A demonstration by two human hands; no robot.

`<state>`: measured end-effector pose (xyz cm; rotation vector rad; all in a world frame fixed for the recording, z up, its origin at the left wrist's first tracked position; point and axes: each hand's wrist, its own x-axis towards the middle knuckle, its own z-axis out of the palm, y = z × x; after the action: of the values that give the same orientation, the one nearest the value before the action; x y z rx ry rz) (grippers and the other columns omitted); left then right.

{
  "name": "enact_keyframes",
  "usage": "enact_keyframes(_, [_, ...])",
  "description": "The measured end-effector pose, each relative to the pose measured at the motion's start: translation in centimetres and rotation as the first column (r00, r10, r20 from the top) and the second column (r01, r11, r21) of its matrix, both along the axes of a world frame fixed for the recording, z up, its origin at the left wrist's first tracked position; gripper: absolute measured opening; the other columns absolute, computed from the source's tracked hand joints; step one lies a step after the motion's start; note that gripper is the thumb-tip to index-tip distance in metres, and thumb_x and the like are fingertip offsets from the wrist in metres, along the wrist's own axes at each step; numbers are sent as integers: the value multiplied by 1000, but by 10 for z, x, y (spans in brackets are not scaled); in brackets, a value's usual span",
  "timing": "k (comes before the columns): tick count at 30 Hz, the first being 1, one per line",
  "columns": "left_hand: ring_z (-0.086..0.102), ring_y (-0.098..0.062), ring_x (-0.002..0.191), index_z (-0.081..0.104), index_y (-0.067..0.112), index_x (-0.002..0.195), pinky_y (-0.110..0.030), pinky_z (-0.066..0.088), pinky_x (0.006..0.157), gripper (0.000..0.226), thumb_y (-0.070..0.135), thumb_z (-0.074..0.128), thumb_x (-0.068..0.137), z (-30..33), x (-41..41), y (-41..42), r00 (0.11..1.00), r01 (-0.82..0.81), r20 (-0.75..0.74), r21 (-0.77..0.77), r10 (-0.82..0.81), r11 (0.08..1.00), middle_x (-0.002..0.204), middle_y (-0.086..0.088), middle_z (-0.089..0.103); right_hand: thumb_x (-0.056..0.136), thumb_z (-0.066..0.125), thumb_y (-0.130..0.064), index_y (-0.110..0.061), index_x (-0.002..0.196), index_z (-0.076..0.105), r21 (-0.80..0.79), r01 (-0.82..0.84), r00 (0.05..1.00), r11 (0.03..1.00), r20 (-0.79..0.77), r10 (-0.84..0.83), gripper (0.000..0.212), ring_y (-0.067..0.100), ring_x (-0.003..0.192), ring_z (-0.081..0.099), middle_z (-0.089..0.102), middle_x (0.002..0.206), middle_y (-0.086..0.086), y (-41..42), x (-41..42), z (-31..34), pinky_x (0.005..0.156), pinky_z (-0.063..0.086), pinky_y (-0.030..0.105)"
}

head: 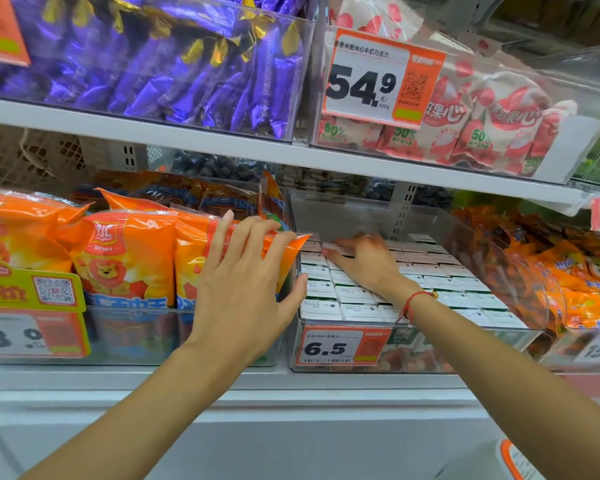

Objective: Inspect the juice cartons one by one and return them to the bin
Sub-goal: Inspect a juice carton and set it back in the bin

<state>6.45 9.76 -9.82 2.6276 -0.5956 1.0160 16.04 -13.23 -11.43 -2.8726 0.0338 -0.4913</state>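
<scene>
both my forearms reach up from the bottom edge toward the lower shelf (222,382). my left hand (246,271) is spread with its fingers loosely bent, fingertips on the top of an orange snack bag (201,258) at the right end of the left bin, thumb down beside the clear wall between the 2 bins; it grips nothing. my right hand (364,261), with a red string at the wrist, is inside the clear bin (530,336), palm down over the cartons (447,282); its fingers curl around 1 carton (336,249) near the back left of the bin, raised a little above its neighbours, though blur keeps me from seeing the hold closely. the cartons stand packed in tight rows, white tops up, filling the bin. a tag (340,346) on the bin's front reads 6.5. right of it lie more orange packets (568,289). on the upper shelf sit purple wrappers (160,64) on the left and white and red packs (482,126) on the right, behind a tag reading 54.9 (378,77)
</scene>
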Motion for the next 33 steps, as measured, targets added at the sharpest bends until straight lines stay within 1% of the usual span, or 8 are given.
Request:
enact_keyframes(6, [48,-27,124,59,20,121,-41,6,119,44,45,62,86,1,1,0,1000,13,2,-14,-13,1000,124,-5,58,101,41,-42,-20,145,43,26,-241,953,970,-181,242,49,25,142,32,41,152,2,-22,1,0,117,25,40])
enact_keyframes(9, [48,-26,124,59,20,122,-41,6,119,44,46,61,86,0,2,1,1000,10,3,-10,-10,1000,125,-5,58,101,32,-51,-24,151,30,3,-315,920,949,-244,306,58,12,147,21,26,158,-6,-29,-7,-4,118,15,26])
enact_keyframes(13, [48,-27,124,58,19,121,-41,6,119,44,46,61,86,-2,5,3,1000,4,17,-2,-4,1000,125,-5,57,100,24,-56,-32,153,21,-19,-308,914,951,-283,290,58,11,148,15,17,160,-12,-27,-11,-5,121,10,32])
enact_keyframes(20, [45,-28,129,57,19,125,-42,6,120,45,45,58,88,-5,7,6,999,19,38,-4,-19,1000,130,-6,56,102,38,-40,-26,143,46,-11,-310,923,951,-244,298,43,19,138,39,41,152,0,-15,-43,32,112,34,38])
enact_keyframes(25, [31,-29,142,49,12,140,-47,2,120,58,35,62,89,-3,2,4,991,59,119,22,-62,998,149,-12,43,97,42,-50,-35,129,58,-45,-269,945,962,-208,254,39,9,122,51,56,136,-13,-39,-131,37,100,43,34])
enact_keyframes(27, [30,-29,142,48,9,141,-50,9,120,57,30,62,89,2,-4,-5,972,113,199,64,-123,992,151,-14,41,96,38,-52,-34,134,54,-80,-208,971,975,-139,196,45,11,128,46,51,141,-11,-52,-163,26,105,37,32])
enact_keyframes(30, [53,-29,125,61,9,129,-47,37,110,42,20,66,89,7,-15,-30,923,278,223,175,-313,945,134,-11,60,100,37,-43,-30,142,46,-138,-111,993,984,-65,103,44,12,137,35,41,150,-7,-74,-188,7,112,24,27])
enact_keyframes(33, [60,-21,114,62,19,127,-37,52,87,31,23,60,96,10,-19,-57,913,407,-62,211,-404,888,126,1,64,100,43,-39,-27,145,39,-146,-91,996,985,-9,90,46,15,137,35,40,150,-5,-83,-194,-12,114,20,29])
